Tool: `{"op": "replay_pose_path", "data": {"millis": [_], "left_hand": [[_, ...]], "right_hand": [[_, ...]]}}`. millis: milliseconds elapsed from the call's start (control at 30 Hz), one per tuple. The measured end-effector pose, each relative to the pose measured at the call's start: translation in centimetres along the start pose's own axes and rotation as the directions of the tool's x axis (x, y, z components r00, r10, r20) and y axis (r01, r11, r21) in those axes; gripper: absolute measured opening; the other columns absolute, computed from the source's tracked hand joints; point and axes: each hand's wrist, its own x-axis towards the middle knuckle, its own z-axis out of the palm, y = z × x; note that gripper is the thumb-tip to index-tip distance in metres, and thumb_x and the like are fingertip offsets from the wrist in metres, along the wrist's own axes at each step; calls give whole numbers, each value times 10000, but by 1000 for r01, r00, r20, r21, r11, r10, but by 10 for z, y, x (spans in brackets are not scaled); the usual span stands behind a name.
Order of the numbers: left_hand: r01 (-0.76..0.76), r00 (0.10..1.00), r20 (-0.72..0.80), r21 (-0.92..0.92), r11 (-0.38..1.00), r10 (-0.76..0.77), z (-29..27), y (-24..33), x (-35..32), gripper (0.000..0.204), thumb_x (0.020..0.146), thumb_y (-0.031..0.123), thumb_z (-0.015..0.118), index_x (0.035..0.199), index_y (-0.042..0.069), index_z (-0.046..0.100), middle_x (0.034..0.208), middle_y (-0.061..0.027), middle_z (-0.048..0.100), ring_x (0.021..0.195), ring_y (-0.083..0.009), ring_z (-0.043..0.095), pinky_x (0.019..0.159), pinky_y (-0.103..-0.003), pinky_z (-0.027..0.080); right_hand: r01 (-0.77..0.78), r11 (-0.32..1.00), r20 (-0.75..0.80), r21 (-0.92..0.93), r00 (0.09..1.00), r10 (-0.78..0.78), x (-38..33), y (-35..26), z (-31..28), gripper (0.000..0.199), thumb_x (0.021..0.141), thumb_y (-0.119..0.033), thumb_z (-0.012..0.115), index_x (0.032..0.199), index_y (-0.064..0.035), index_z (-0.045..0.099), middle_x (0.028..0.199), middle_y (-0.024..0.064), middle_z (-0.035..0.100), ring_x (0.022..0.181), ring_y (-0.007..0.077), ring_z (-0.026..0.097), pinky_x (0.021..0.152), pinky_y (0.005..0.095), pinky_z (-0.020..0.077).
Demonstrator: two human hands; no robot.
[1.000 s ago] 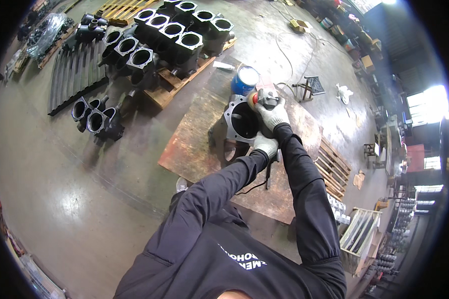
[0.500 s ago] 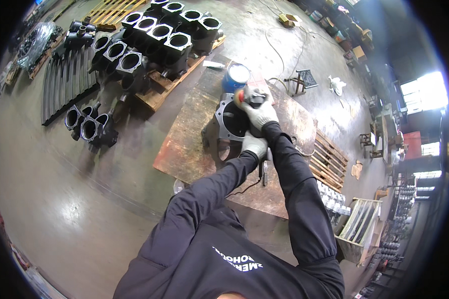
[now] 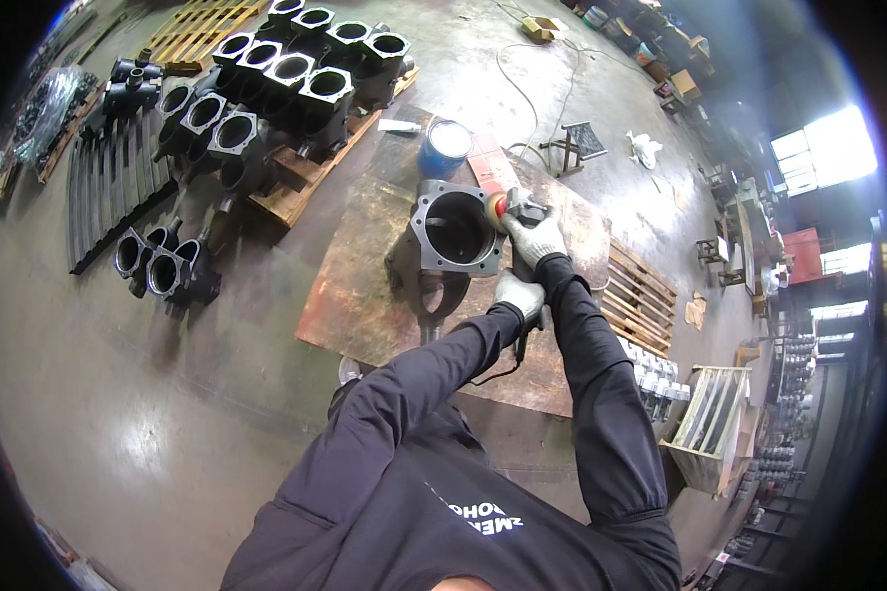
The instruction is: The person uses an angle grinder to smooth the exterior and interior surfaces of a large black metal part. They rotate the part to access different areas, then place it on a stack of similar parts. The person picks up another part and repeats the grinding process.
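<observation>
In white gloves, both my hands are closed around a corded angle grinder [image 3: 526,212] with a red and tan disc. My right hand [image 3: 539,241] grips its front part, and my left hand [image 3: 518,294] wraps the body nearer to me. The disc is at the right edge of a black metal casting [image 3: 431,258]; I cannot tell whether it touches. This casting stands on the worn table [image 3: 355,286], its round bore and bare, square flange facing up. A dark cord [image 3: 498,375] trails from the grinder's rear end.
A blue can [image 3: 445,148] stands behind the casting, beside a white tube [image 3: 399,126] and a red sheet [image 3: 490,163]. Similar castings fill a wooden pallet [image 3: 291,187] at the far left. Slatted wood [image 3: 641,295] lies right of the table. A small stool [image 3: 574,148] stands beyond.
The grinder and both hands have shifted right across the casting, from over its flange to its right edge. The bore now shows fully. My view has turned slightly.
</observation>
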Motion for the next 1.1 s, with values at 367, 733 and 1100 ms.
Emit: {"op": "replay_pose_path", "data": {"millis": [367, 733, 1100], "left_hand": [[2, 1000, -29, 368, 930, 9, 4, -27, -39, 392, 839, 184, 652, 1136, -49, 550, 1069, -252, 685, 1041, -321, 682, 879, -398, 532], [-114, 989, -60, 273, 955, 135, -24, -9, -16, 345, 797, 68, 637, 1094, -81, 543, 1049, -232, 691, 997, -305, 683, 870, -394, 527], [-195, 976, -39, 285, 938, 215, -33, -93, -53, 449, 785, 110, 688, 1154, -65, 502, 1105, -258, 675, 1069, -366, 667, 907, -419, 525]], "right_hand": [[-103, 993, -51, -51, 994, 100, -57, -1, -15, 959, 763, -422, 812, 1369, 94, 276, 1235, 275, 617, 1157, 348, 634, 985, 366, 486], [-50, 999, -53, 1, 997, 50, -31, -17, 12, 950, 757, -453, 792, 1356, 82, 283, 1194, 289, 635, 1109, 381, 658, 954, 388, 507], [-152, 987, -67, 50, 986, 155, -116, -9, 13, 966, 745, -481, 806, 1370, 69, 315, 1240, 288, 621, 1173, 377, 627, 993, 396, 479]]}}
